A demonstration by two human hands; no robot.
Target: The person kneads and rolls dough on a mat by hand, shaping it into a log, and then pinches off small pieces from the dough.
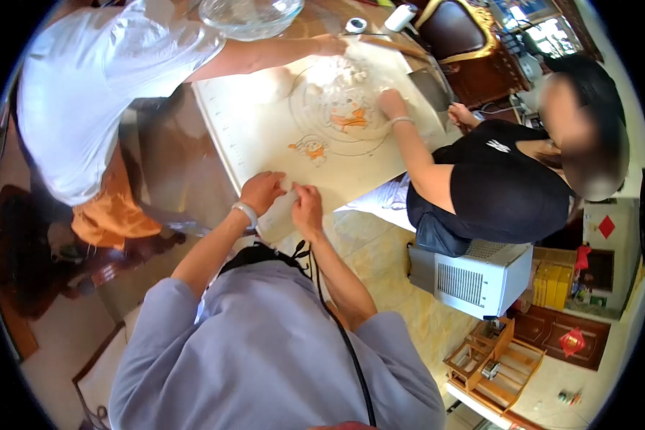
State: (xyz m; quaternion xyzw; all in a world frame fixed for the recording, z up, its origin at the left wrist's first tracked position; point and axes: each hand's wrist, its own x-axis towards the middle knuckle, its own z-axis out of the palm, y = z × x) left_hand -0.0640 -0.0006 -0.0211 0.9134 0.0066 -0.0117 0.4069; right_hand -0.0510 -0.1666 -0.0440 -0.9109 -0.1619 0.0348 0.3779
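At the near edge of a pale printed mat (254,154), my left hand (262,192) and my right hand (307,209) are close together, thumbs and fingers pinched. Between the fingertips shows a small pale piece of dough (288,188), mostly hidden by them. A bracelet circles my left wrist. Farther up the mat, several white dough lumps (345,72) lie on a printed circle, and a large smooth dough mass (269,86) sits to the left. Another person's hand (392,104) and a second co-worker's hand (330,45) reach over the mat near the lumps.
A person in white (115,79) stands at the left, one in black (502,183) at the right beside a broad dark blade (430,89). A rolling pin (394,47) and a glass bowl (254,29) are at the far side. A grey-white appliance (473,279) stands on the floor.
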